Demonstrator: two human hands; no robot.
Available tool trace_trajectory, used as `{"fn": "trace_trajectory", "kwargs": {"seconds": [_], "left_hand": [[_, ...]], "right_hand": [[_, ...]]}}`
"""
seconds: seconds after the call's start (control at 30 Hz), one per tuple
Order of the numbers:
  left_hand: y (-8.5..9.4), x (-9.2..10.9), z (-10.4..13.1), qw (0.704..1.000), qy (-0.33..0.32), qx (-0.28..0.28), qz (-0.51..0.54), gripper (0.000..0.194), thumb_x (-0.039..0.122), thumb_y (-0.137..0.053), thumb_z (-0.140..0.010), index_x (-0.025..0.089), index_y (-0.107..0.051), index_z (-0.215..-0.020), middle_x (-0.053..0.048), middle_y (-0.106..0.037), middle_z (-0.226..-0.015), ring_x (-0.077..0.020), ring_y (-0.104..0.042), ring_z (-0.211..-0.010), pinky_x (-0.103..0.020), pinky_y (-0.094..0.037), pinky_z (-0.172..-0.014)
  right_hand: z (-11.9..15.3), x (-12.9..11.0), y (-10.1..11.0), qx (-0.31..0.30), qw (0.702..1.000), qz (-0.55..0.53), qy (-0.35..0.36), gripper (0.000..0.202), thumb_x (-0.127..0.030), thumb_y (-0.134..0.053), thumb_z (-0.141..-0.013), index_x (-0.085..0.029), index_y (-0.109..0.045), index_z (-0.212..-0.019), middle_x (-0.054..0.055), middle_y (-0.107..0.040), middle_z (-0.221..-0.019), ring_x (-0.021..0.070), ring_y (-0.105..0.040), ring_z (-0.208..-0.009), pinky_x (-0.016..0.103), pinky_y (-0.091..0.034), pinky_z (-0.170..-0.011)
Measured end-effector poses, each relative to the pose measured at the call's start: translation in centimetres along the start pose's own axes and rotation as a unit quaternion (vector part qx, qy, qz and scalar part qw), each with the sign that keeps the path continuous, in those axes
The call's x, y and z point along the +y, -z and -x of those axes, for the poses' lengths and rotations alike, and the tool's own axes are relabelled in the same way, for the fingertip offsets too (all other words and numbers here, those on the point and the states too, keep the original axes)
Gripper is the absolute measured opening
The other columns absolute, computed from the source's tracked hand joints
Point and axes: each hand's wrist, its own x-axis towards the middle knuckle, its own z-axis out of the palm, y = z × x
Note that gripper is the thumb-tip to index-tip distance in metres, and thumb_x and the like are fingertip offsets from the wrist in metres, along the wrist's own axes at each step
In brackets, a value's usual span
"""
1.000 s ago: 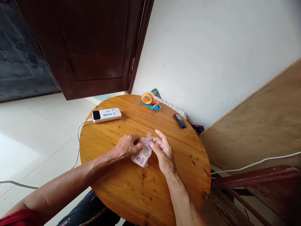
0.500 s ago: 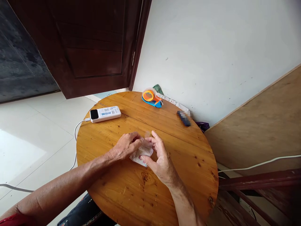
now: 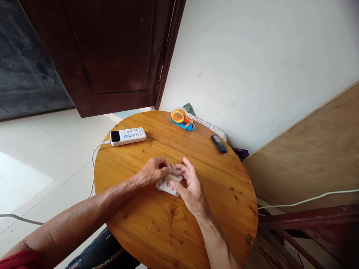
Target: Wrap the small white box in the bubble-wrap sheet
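Between my hands, just above the middle of the wooden table (image 3: 134, 220), is a small packet in clear, crinkled plastic wrap (image 3: 166, 187). Red and pale print shows through its front. My right hand (image 3: 193, 190) grips the packet from the right, thumb pressed on its face and the other fingers behind it, the index finger sticking up. With bent fingers, my left hand (image 3: 153, 172) pinches the plastic along the packet's upper edge. Its fingertips are partly hidden behind the thumb.
A white device with a black screen (image 3: 129, 136) lies at the table's left, a cable (image 3: 94, 160) plugged into it. Toward the back stands an orange and blue tape dispenser (image 3: 182, 119). A dark, pixelated object (image 3: 218, 144) lies near the right rim, by a printed white strip (image 3: 206, 124).
The clear flap that stuck up above my fingers is now lower and crumpled between my hands. The red print shows more plainly. The camera view has shifted slightly.
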Motion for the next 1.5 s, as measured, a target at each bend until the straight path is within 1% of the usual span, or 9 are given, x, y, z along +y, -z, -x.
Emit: {"fn": "trace_trajectory", "kwargs": {"seconds": [0.1,0.2,0.37,0.53,0.73,0.93,1.13,1.37,1.5], "left_hand": [[0.9,0.3,0.3,0.997,0.014,-0.076,0.031,0.044,0.026,-0.063,-0.065,0.013,-0.058,-0.107,-0.005,-0.064,-0.089,-0.0177,-0.059,-0.078,-0.027,-0.043,-0.064],[1.1,0.1,0.5,0.994,0.01,-0.093,0.047,0.076,0.026,-0.069,-0.064,0.015,-0.042,-0.134,-0.007,-0.063,-0.101,-0.02,-0.06,-0.086,-0.029,-0.045,-0.069],[0.6,-0.3,0.3,0.993,0.003,-0.108,0.051,0.089,0.026,-0.071,-0.067,0.016,-0.03,-0.146,-0.006,-0.063,-0.1,-0.0174,-0.059,-0.081,-0.029,-0.045,-0.069],[0.4,-0.4,0.2,0.99,0.0,-0.119,0.07,0.093,0.024,-0.069,-0.068,0.015,-0.024,-0.149,-0.006,-0.064,-0.103,-0.0196,-0.06,-0.089,-0.032,-0.046,-0.075],[0.4,-0.7,0.1,0.992,-0.014,-0.11,0.057,0.09,0.021,-0.067,-0.071,0.016,-0.025,-0.151,-0.006,-0.064,-0.104,-0.0167,-0.059,-0.083,-0.027,-0.043,-0.067],[0.3,-0.5,0.2,0.992,-0.003,-0.11,0.065,0.091,0.019,-0.067,-0.07,0.016,-0.026,-0.15,-0.008,-0.064,-0.108,-0.0168,-0.059,-0.084,-0.028,-0.043,-0.068],[0.3,-0.2,0.5,0.989,0.006,-0.12,0.081,0.09,0.019,-0.066,-0.071,0.015,-0.025,-0.151,-0.007,-0.064,-0.107,-0.0169,-0.06,-0.086,-0.028,-0.044,-0.071],[0.2,-0.1,0.4,0.995,0.015,-0.093,0.04,0.082,0.025,-0.065,-0.076,0.016,-0.03,-0.15,-0.004,-0.063,-0.096,-0.0165,-0.059,-0.081,-0.028,-0.044,-0.067],[0.0,-0.2,0.3,0.997,0.0,-0.08,0.017,0.077,0.028,-0.063,-0.078,0.016,-0.034,-0.148,-0.002,-0.062,-0.091,-0.0158,-0.058,-0.08,-0.028,-0.044,-0.069]], "right_hand": [[0.0,-0.2,0.0,-0.001,1.0,-0.021,-0.005,0.087,-0.031,-0.077,-0.073,-0.029,-0.031,-0.146,0.01,-0.057,-0.128,0.0241,-0.062,-0.11,0.043,-0.052,-0.096],[-0.3,-0.2,0.2,-0.011,0.998,-0.064,-0.015,0.084,-0.038,-0.075,-0.077,-0.027,-0.031,-0.147,0.01,-0.06,-0.124,0.025,-0.064,-0.109,0.042,-0.054,-0.091],[-1.0,0.1,0.3,0.065,0.995,-0.078,-0.017,0.068,-0.045,-0.07,-0.081,-0.024,-0.043,-0.14,0.014,-0.055,-0.137,0.0258,-0.063,-0.112,0.045,-0.051,-0.098],[-2.0,-0.2,0.5,0.076,0.996,-0.054,0.012,0.06,-0.042,-0.069,-0.081,-0.024,-0.047,-0.135,0.016,-0.049,-0.145,0.0248,-0.067,-0.106,0.047,-0.05,-0.1],[-3.7,-1.4,1.2,0.079,0.997,-0.01,0.013,0.055,-0.036,-0.071,-0.077,-0.025,-0.052,-0.128,0.014,-0.053,-0.14,0.0233,-0.07,-0.094,0.043,-0.057,-0.087],[-4.5,-1.0,1.3,0.09,0.994,-0.06,-0.006,0.06,-0.034,-0.076,-0.071,-0.023,-0.053,-0.125,0.011,-0.063,-0.124,0.0205,-0.068,-0.089,0.042,-0.055,-0.086],[-4.5,-0.6,1.3,0.074,0.995,-0.065,0.002,0.055,-0.03,-0.073,-0.074,-0.02,-0.052,-0.124,0.002,-0.069,-0.087,0.0177,-0.065,-0.08,0.036,-0.053,-0.076],[-4.0,-1.0,0.8,0.081,0.995,-0.034,0.035,0.03,-0.028,-0.071,-0.075,-0.02,-0.063,-0.102,0.0,-0.067,-0.079,0.0141,-0.062,-0.068,0.031,-0.054,-0.067],[-3.5,-1.3,0.7,0.082,0.995,-0.026,0.046,0.025,-0.027,-0.069,-0.076,-0.02,-0.064,-0.1,-0.001,-0.066,-0.077,0.0135,-0.063,-0.066,0.031,-0.057,-0.066]]}}
